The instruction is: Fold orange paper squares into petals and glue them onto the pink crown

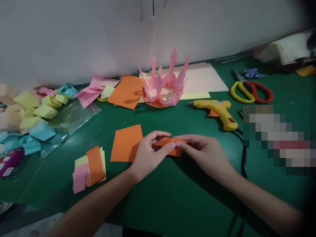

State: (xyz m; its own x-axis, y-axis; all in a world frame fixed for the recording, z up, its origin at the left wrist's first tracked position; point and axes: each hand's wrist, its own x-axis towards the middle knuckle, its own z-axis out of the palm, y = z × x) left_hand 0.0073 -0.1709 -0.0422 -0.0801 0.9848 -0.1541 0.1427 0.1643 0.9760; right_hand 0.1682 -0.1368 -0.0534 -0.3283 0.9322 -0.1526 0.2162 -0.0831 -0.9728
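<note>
Both my hands meet over the green table [172, 197] and pinch one small folded orange paper piece [170, 142]. My left hand [149, 151] grips its left end with thumb and fingers closed. My right hand [201, 149] holds the right end, fingers curled along it. A flat orange paper square [125, 143] lies just left of my left hand. Behind, a pink paper flower [164, 84] with pointed petals and an orange base stands upright.
A yellow glue gun [217, 112] lies right of the flower, its cord running past my right arm. Two scissors [251, 90] lie at back right. Folded strips [90, 168] sit front left. Many folded paper units [34, 115] and a plastic bag [71, 118] fill the left.
</note>
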